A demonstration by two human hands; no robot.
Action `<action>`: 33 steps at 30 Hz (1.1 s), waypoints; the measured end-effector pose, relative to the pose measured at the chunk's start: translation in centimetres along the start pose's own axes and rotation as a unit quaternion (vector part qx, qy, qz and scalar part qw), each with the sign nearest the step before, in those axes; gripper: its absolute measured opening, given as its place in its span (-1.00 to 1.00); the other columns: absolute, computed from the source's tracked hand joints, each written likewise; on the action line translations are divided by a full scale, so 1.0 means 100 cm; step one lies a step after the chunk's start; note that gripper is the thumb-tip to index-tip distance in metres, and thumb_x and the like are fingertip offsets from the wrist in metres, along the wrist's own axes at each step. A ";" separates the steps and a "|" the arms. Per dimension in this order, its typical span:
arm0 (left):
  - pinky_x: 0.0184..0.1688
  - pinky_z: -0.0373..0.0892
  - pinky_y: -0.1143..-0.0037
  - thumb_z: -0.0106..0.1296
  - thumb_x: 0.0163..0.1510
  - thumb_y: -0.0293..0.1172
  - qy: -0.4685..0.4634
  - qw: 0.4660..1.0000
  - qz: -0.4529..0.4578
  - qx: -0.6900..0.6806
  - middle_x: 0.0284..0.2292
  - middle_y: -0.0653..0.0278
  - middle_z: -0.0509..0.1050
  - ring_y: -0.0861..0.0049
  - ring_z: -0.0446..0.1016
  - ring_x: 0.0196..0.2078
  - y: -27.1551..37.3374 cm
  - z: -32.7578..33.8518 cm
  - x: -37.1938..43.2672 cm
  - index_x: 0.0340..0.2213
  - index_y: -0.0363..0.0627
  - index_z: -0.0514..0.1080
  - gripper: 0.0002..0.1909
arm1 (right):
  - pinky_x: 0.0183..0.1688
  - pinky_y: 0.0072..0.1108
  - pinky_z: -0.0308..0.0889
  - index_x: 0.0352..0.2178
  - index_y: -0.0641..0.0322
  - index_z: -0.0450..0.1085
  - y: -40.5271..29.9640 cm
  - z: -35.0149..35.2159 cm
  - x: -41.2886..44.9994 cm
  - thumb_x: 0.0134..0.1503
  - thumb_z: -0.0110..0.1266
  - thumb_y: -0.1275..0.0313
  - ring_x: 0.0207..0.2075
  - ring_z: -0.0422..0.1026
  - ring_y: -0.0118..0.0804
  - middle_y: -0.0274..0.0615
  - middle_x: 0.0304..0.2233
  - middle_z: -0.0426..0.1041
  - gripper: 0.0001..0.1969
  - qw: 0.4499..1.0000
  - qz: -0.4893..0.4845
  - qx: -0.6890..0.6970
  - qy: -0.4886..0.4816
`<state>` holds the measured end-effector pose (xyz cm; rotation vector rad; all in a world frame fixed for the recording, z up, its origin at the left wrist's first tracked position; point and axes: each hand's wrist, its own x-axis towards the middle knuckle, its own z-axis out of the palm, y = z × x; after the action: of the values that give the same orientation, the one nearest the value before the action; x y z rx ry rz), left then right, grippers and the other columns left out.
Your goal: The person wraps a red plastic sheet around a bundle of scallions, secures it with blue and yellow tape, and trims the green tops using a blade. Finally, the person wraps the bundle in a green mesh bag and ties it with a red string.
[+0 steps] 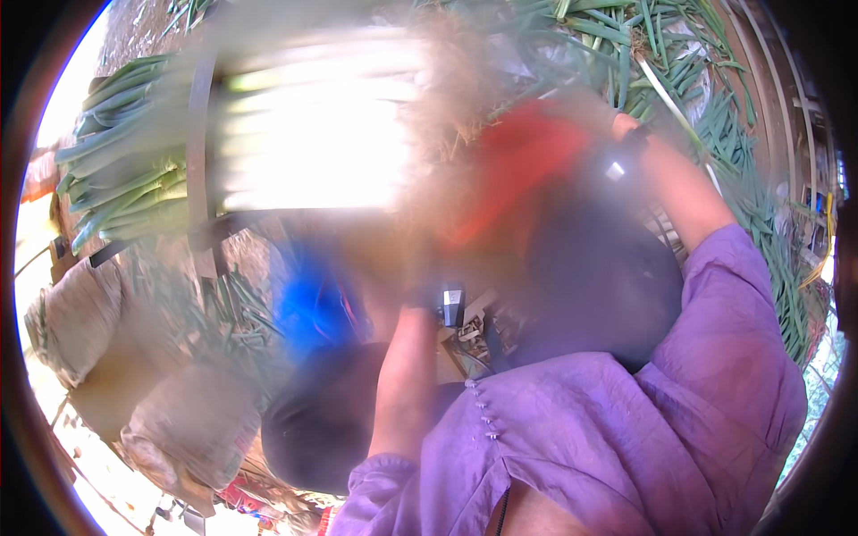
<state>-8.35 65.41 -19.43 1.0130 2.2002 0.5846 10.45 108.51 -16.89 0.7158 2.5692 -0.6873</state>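
Much of the picture's middle is blurred. My left hand (419, 264) is a faint shape below the roots, beyond the black wrist device; its fingers and any hold cannot be made out. My right hand (596, 110) is at the upper right, by a blurred red thing (529, 154), and its fingers are hidden in the haze. A row of leeks or large green onions (315, 134) lies across a dark metal frame (201, 134), white stalks overexposed, green leaves to the left and brown roots (449, 87) towards the red thing.
Loose green leaves (727, 134) cover the ground at the upper right. A blue thing (312, 305) is below the frame. Pale sacks or wrapped bundles (194, 422) lie at the lower left. Scraps (472, 335) are between my dark-clothed knees.
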 end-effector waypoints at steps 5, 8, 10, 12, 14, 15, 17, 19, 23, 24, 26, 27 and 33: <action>-0.19 0.41 0.29 0.17 -0.02 -0.26 0.061 0.986 0.037 -0.151 -0.20 0.00 0.52 0.10 0.50 -0.19 0.021 0.004 -0.007 -0.16 -0.15 0.47 -0.61 | -0.07 -0.35 0.37 0.01 0.02 0.38 0.008 -0.003 -0.015 0.14 0.01 0.42 -0.13 0.47 0.00 -0.04 -0.09 0.47 -0.63 0.995 -0.067 -0.067 -0.009; -0.18 0.43 0.30 0.20 -0.06 -0.32 -0.008 1.000 -0.006 -0.010 -0.21 0.00 0.52 0.13 0.52 -0.18 -0.012 0.000 -0.021 -0.16 -0.15 0.47 -0.62 | -0.05 -0.40 0.39 0.04 -0.07 0.37 -0.057 -0.023 -0.002 0.10 -0.07 0.59 -0.12 0.48 -0.05 -0.11 -0.05 0.46 -0.54 0.957 -0.265 -0.105 0.054; -0.18 0.43 0.30 0.20 -0.07 -0.35 -0.064 0.992 0.011 0.110 -0.24 0.01 0.54 0.15 0.53 -0.19 -0.009 0.009 -0.009 -0.18 -0.14 0.48 -0.64 | -0.05 -0.40 0.39 0.04 -0.10 0.37 -0.050 -0.042 -0.001 0.08 -0.06 0.57 -0.12 0.48 -0.08 -0.13 -0.05 0.46 -0.53 0.950 -0.238 -0.198 0.046; -0.22 0.44 0.29 0.15 -0.04 -0.34 -0.167 0.966 -0.137 0.138 -0.33 0.05 0.56 0.13 0.54 -0.24 -0.017 0.014 -0.004 -0.23 -0.09 0.51 -0.72 | -0.05 -0.41 0.39 0.04 -0.14 0.37 -0.056 -0.052 0.004 0.07 -0.05 0.55 -0.12 0.49 -0.10 -0.14 -0.05 0.46 -0.52 0.933 -0.219 -0.284 0.034; -0.24 0.44 0.28 0.13 -0.02 -0.33 -0.132 0.971 -0.119 0.161 -0.36 0.07 0.56 0.12 0.55 -0.27 -0.033 0.023 -0.006 -0.25 -0.07 0.52 -0.75 | -0.06 -0.41 0.40 0.02 -0.09 0.39 -0.079 -0.056 0.013 0.07 -0.05 0.55 -0.12 0.49 -0.12 -0.15 -0.07 0.48 -0.55 0.936 -0.159 -0.313 0.009; -0.26 0.44 0.27 0.11 0.00 -0.32 -0.100 0.974 -0.097 0.181 -0.40 0.09 0.57 0.11 0.55 -0.29 -0.034 0.025 -0.007 -0.27 -0.06 0.53 -0.78 | -0.06 -0.41 0.40 0.02 -0.09 0.39 -0.083 -0.057 0.013 0.07 -0.05 0.55 -0.12 0.49 -0.12 -0.15 -0.07 0.48 -0.55 0.936 -0.161 -0.312 0.008; -0.24 0.44 0.28 0.09 0.02 -0.32 -0.056 0.983 -0.098 0.143 -0.37 0.08 0.57 0.12 0.55 -0.27 -0.033 0.029 -0.008 -0.26 -0.07 0.53 -0.78 | -0.08 -0.40 0.39 -0.08 0.05 0.47 -0.095 -0.059 0.016 0.10 0.02 0.40 -0.15 0.50 -0.08 -0.11 -0.16 0.52 -0.68 0.948 -0.167 -0.265 0.051; -0.23 0.43 0.29 0.07 0.04 -0.33 -0.015 0.992 -0.082 0.099 -0.34 0.07 0.56 0.13 0.54 -0.25 -0.012 0.032 -0.004 -0.25 -0.08 0.52 -0.78 | -0.09 -0.37 0.36 -0.19 0.20 0.51 -0.087 -0.058 0.018 0.08 0.10 0.16 -0.17 0.49 -0.01 -0.01 -0.26 0.54 -0.63 0.999 0.032 0.004 0.042; -0.20 0.40 0.32 0.05 0.08 -0.32 0.081 0.991 -0.029 -0.102 -0.25 0.03 0.54 0.13 0.51 -0.18 0.017 0.017 -0.011 -0.21 -0.10 0.50 -0.76 | -0.10 -0.33 0.35 -0.26 0.27 0.52 -0.070 -0.052 0.014 0.04 0.13 0.04 -0.18 0.48 0.06 0.07 -0.30 0.53 -0.53 0.999 -0.008 -0.034 0.015; -0.20 0.39 0.33 0.04 0.09 -0.31 0.093 0.982 -0.031 -0.163 -0.23 0.02 0.53 0.12 0.50 -0.17 0.019 0.015 -0.013 -0.19 -0.10 0.49 -0.74 | -0.10 -0.32 0.35 -0.27 0.28 0.52 -0.071 -0.052 0.014 0.03 0.13 0.07 -0.18 0.48 0.07 0.08 -0.30 0.53 -0.55 0.999 -0.012 -0.043 0.003; -0.20 0.39 0.33 0.04 0.09 -0.30 0.045 0.983 -0.083 -0.159 -0.22 0.02 0.53 0.11 0.50 -0.17 0.019 0.010 -0.012 -0.16 -0.10 0.48 -0.71 | -0.11 -0.32 0.35 -0.28 0.28 0.52 -0.069 -0.052 0.016 0.01 0.13 0.08 -0.19 0.48 0.06 0.08 -0.31 0.53 -0.55 0.999 -0.006 -0.050 -0.003; -0.21 0.38 0.32 0.05 0.09 -0.28 -0.001 0.979 -0.134 -0.154 -0.20 0.02 0.52 0.10 0.50 -0.17 0.012 0.010 -0.012 -0.13 -0.09 0.47 -0.68 | -0.11 -0.33 0.35 -0.29 0.28 0.52 -0.069 -0.052 0.019 -0.01 0.14 0.09 -0.19 0.48 0.06 0.08 -0.32 0.53 -0.56 0.998 -0.002 -0.058 -0.007; -0.22 0.40 0.30 0.11 0.02 -0.21 -0.043 0.995 -0.005 0.085 -0.18 0.08 0.51 0.12 0.49 -0.18 -0.001 0.010 -0.011 -0.10 0.00 0.46 -0.62 | -0.13 -0.31 0.35 -0.29 0.28 0.51 -0.024 -0.035 0.017 -0.02 0.11 0.17 -0.20 0.47 0.06 0.09 -0.32 0.51 -0.62 0.998 -0.001 -0.039 0.056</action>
<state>-7.15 64.63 -19.75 1.0910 2.2057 0.3467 6.97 109.24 -14.05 0.7469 2.6828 -0.5586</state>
